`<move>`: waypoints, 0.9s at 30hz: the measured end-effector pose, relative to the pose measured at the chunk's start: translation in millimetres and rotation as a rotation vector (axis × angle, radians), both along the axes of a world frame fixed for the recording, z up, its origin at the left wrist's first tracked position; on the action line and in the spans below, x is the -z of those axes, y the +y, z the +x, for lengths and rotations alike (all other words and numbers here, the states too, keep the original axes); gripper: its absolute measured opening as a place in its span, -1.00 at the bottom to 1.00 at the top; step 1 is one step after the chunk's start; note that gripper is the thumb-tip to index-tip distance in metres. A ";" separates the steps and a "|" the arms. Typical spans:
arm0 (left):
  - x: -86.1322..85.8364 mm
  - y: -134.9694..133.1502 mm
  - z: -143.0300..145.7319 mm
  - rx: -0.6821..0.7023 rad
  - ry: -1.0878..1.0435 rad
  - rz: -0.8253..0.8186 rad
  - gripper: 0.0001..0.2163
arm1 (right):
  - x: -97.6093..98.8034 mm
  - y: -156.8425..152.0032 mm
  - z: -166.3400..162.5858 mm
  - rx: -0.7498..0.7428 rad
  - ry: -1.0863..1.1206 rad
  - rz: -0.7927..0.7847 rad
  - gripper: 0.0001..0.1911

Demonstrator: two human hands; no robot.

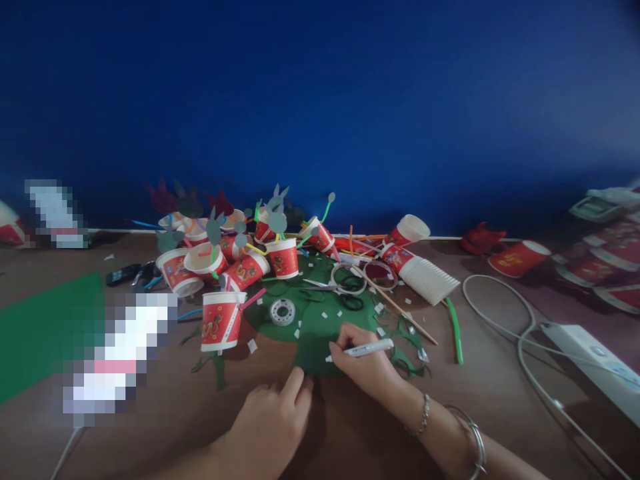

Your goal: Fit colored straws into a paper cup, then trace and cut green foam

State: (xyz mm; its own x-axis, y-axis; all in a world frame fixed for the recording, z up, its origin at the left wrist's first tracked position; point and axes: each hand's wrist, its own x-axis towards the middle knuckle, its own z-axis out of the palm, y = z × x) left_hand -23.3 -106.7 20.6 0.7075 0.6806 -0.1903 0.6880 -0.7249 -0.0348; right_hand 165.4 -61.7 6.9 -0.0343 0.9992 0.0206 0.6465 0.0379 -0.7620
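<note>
My right hand (364, 363) grips a white pen (370, 348) with its tip on a dark green paper sheet (320, 320) lying on the brown table. Fingers of my left hand (273, 420) rest curled at the sheet's near edge, pressing it down with nothing in them. A tape roll (283, 311) and black-handled scissors (345, 293) lie on the sheet farther back. An upright red-and-white paper cup (220, 321) stands just left of the sheet.
Several red paper cups with straws and green cut-outs (235, 250) crowd the back. A stack of cups (423, 273) lies on its side, with a wooden stick (400, 308) and green straw (454, 330) nearby. White cable (520, 333) and power strip (595, 360) at right; green sheet (40, 333) at left.
</note>
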 end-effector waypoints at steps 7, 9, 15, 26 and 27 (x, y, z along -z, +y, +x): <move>-3.3 0.9 1.0 -0.016 -0.009 -0.004 -0.66 | -0.9 -0.2 -0.8 -0.012 -0.010 -0.011 -0.76; -3.4 0.9 1.2 -0.011 -0.009 -0.010 -0.65 | -3.0 -0.4 -1.6 -0.022 -0.005 0.004 -0.75; -2.7 0.6 1.1 -0.015 -0.006 -0.002 -0.65 | -3.1 0.9 -1.2 -0.008 0.012 -0.012 -0.75; 0.5 -0.1 0.2 -0.029 -0.020 0.029 -0.64 | -2.7 0.4 -2.0 -0.016 -0.002 0.002 -0.74; 0.3 0.2 0.1 -0.023 -0.016 0.023 -0.64 | -3.0 0.5 -2.0 -0.017 -0.001 -0.003 -0.74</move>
State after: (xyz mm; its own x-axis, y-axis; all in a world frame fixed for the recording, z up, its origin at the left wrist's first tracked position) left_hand -23.1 -106.5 20.3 0.6947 0.7005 -0.1633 0.7048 -0.7083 -0.0402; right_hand 163.4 -61.2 9.9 -0.0515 0.9985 0.0171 0.6466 0.0464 -0.7614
